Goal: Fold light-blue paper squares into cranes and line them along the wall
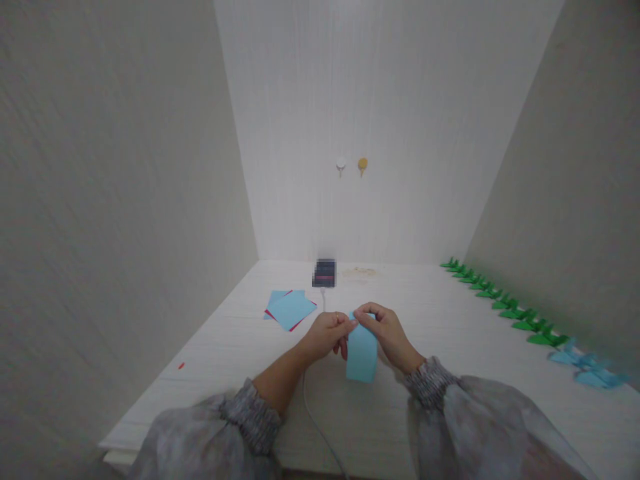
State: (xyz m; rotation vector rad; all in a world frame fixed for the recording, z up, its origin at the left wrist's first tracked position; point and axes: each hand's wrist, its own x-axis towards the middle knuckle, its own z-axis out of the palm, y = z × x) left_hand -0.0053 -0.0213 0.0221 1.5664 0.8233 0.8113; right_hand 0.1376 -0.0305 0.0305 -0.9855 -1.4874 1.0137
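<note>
A light blue sheet of paper (pixel 361 353) hangs folded over the white table (pixel 240 353), held at its top edge by both hands. My left hand (pixel 327 335) pinches the top left of the sheet with closed fingers. My right hand (pixel 385 330) pinches the top right, fingers curled over the edge. The two hands touch each other above the paper. Grey patterned sleeves cover both forearms.
A small stack of blue and red paper sheets (pixel 290 308) lies to the left. A dark phone (pixel 325 273) with a white cable (pixel 313 407) stands behind. Folded green paper pieces (pixel 500 303) line the right wall, then blue ones (pixel 587 367). Two hooks (pixel 351 165) hang on the back wall.
</note>
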